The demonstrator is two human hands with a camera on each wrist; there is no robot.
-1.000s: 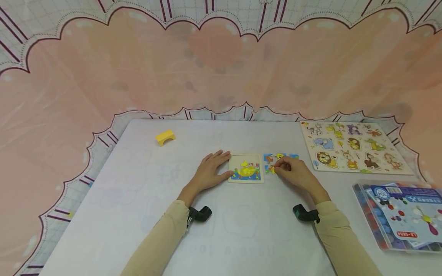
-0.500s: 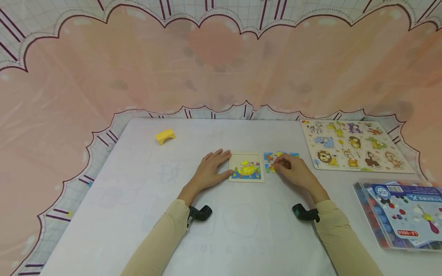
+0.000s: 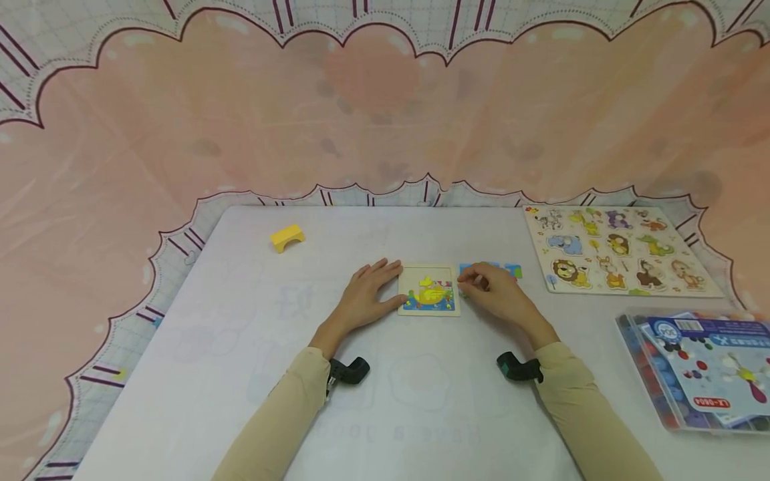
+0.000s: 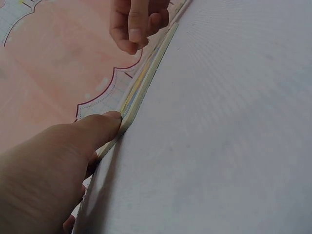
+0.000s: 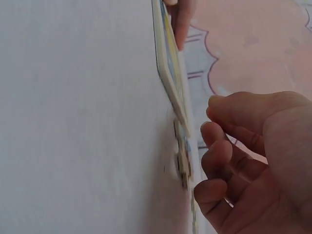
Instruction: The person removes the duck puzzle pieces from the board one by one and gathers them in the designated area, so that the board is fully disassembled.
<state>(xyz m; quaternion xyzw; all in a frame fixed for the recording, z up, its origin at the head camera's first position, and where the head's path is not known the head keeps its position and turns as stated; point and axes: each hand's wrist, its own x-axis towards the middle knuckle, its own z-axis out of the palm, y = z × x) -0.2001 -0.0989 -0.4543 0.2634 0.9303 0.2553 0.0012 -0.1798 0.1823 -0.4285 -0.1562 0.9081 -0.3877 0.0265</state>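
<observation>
A small square wooden puzzle tray (image 3: 429, 269) with a yellow duck picture lies in the middle of the table in the head view. My left hand (image 3: 371, 294) rests against its left side, fingers mostly straight. In the left wrist view the left thumb (image 4: 105, 127) touches the tray's edge. My right hand (image 3: 494, 288) hovers just right of the tray, over loose puzzle pieces (image 3: 516, 270) that it largely covers. The right wrist view has its fingers loosely curled, with nothing visible between thumb and fingertips. Flat pieces (image 5: 183, 158) lie below that hand beside the tray.
A yellow arch block (image 3: 287, 238) sits at the back left. An animal puzzle board (image 3: 619, 254) lies at the back right. Nearer on the right is a clear plastic box (image 3: 692, 374) of coloured parts with a printed sheet. A patterned cloth (image 3: 373, 120) hangs behind the table.
My right hand has shifted left from over the loose pieces toward the tray's right edge, covering more of the nearer pieces. The left hand and tray stay in place.
</observation>
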